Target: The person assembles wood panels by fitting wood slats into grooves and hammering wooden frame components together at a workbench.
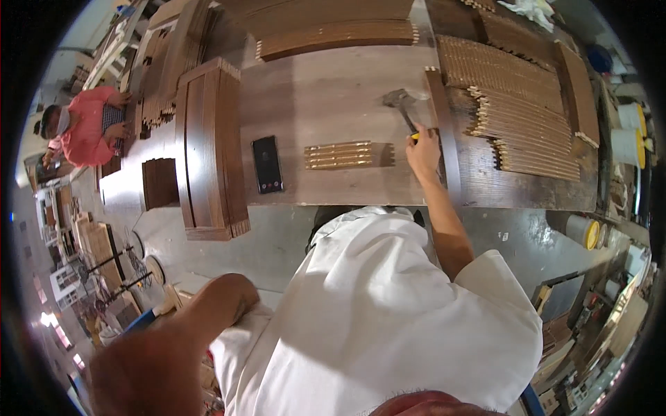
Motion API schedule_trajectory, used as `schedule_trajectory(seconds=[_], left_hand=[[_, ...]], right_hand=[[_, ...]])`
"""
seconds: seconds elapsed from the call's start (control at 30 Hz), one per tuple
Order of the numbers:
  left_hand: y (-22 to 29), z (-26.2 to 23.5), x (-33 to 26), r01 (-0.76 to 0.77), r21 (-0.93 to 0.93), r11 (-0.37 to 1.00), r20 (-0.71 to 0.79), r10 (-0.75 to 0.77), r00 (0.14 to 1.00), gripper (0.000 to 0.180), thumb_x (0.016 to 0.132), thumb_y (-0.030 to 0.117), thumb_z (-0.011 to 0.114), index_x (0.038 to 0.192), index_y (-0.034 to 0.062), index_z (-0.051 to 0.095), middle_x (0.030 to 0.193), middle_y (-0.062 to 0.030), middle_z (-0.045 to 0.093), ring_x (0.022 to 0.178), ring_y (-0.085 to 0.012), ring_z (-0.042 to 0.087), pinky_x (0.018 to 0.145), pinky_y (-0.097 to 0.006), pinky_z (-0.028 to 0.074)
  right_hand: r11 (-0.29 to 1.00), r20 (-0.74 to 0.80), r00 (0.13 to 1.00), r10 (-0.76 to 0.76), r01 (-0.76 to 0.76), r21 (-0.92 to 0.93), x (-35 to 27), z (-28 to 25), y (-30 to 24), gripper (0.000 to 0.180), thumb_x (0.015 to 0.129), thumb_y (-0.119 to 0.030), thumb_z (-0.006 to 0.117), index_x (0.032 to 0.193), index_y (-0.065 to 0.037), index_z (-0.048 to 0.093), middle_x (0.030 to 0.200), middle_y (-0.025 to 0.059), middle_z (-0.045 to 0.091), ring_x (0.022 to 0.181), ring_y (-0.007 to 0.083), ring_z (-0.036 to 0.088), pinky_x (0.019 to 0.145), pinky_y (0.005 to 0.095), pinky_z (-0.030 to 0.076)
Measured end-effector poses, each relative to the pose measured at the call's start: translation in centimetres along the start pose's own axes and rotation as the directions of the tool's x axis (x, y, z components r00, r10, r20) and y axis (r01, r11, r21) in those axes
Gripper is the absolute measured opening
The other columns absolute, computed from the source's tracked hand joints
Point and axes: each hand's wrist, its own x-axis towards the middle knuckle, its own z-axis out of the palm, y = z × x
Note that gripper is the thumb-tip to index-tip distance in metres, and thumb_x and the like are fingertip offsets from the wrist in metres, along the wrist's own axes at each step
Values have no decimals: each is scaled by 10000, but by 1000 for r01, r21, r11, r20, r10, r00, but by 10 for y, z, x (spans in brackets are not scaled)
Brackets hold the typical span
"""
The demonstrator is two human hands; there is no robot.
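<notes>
Right hand (423, 149) is wrapped around the yellow grip of a hammer (402, 105), its head out past the fingers over the wooden bench (326, 90), right beside an upright dark slat (444, 132). Left hand (149, 371) is way down near the camera, blurry, so can't tell if it's open or closed. Small batch of gold-edged strips (338, 154) lies just left of the right hand, with a phone (267, 164) further left.

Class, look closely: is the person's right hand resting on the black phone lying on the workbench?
No: the right hand grips a hammer beside a wooden strip, well apart from the phone.
</notes>
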Motion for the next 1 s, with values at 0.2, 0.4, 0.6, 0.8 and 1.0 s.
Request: schedule_trajectory(seconds=[0.2, 0.4, 0.6, 0.8, 1.0], left_hand=[[-82, -117, -242, 971, 170, 169, -125, -974, 191, 482, 973, 414, 482, 1205, 1, 571, 1165, -152, 602, 1050, -261, 587, 903, -359, 476], [-41, -132, -395, 865, 413, -284, -237, -951, -200, 702, 988, 527, 354, 1401, -40, 335, 1430, -190, 376, 1315, -265, 346, 1092, -338, 262], [-59, -130, -372, 822, 414, -391, -129, -919, -371, 767, 985, 551, 332, 1456, -46, 230, 1496, -215, 300, 1406, -299, 247, 1134, -330, 194], [-72, -136, -386, 854, 408, -324, -88, -944, -316, 736, 992, 510, 364, 1457, -44, 231, 1490, -230, 302, 1397, -302, 272, 1127, -328, 216], [-86, -138, -398, 922, 274, -274, -93, -962, -258, 706, 994, 470, 414, 1456, -36, 245, 1407, -188, 417, 1282, -231, 406, 1067, -302, 303]], right_hand=[[991, -130, 982, -134, 134, -9, -3, 21, -7, 412, 900, -250, 591, 1252, -44, 534, 1258, 213, 513, 1142, 389, 490, 984, 456, 373], [737, 374, 926, 48, -286, 613, -65, 20, -84, 670, 964, -407, 509, 1427, 34, 311, 1469, 240, 334, 1362, 314, 339, 1107, 362, 261], [662, 427, 898, 111, -387, 642, -72, 48, -82, 812, 949, -536, 466, 1467, 38, 216, 1493, 221, 307, 1380, 285, 315, 1110, 340, 248], [590, 369, 915, 165, -391, 706, -71, 42, -107, 809, 933, -541, 492, 1448, 45, 275, 1505, 189, 305, 1400, 262, 277, 1123, 320, 216], [699, 343, 932, 113, -320, 639, -51, 62, -100, 770, 949, -468, 518, 1425, 86, 275, 1454, 198, 382, 1352, 251, 359, 1094, 321, 283]])
